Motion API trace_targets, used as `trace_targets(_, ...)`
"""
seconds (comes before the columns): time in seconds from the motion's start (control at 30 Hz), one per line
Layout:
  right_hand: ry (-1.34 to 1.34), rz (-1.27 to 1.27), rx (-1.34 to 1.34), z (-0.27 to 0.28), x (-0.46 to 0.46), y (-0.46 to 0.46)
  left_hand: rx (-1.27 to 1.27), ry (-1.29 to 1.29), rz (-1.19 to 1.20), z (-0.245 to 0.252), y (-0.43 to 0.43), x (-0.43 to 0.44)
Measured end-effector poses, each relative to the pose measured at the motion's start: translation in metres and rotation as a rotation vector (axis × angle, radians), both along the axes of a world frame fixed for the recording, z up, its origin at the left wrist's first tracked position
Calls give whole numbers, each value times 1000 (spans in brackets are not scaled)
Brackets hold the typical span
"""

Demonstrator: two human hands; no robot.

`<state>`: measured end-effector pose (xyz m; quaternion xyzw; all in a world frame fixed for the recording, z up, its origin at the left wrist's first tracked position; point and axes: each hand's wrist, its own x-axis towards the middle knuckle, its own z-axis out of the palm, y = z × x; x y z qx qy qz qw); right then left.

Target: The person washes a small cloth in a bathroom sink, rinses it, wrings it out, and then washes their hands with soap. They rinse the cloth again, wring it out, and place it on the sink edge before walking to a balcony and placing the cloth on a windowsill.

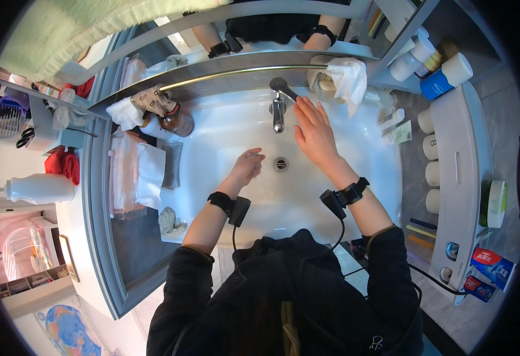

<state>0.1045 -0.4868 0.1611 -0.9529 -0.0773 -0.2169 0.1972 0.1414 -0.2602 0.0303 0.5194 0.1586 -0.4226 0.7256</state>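
A white washbasin (242,209) with a metal drain (281,164) lies before me. At its back stands a chrome faucet (278,116), its handle (284,86) angled to the right. No water stream shows under the spout. My right hand (317,135) has its fingers stretched out flat, the fingertips at the end of the handle; whether they touch it is hard to tell. Left of the drain, my left hand (246,167) hovers over the basin with loosely curled fingers. Something shiny shows at those fingers, too small to identify. Each wrist wears a black strapped device with a cable.
A metal rail (246,75) crosses behind the faucet, with a white cloth (349,82) hanging at its right end. A brown bottle (177,120) stands at the back left, near packs of tissues (129,173). Tubes (398,132) lie on the right rim, beside a wall holder (460,178).
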Motion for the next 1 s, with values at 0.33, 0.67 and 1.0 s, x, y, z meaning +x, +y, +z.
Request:
trace_targets(0.33,117,32,176,-36,-68,40,206,-90,-46,66,28,-15)
trace_targets(0.67,236,127,350,-61,-92,55,209,-187,8,81,28,-29)
trace_targets(1.0,634,208,787,-34,-74,40,98,-281,-129,109,32,-46)
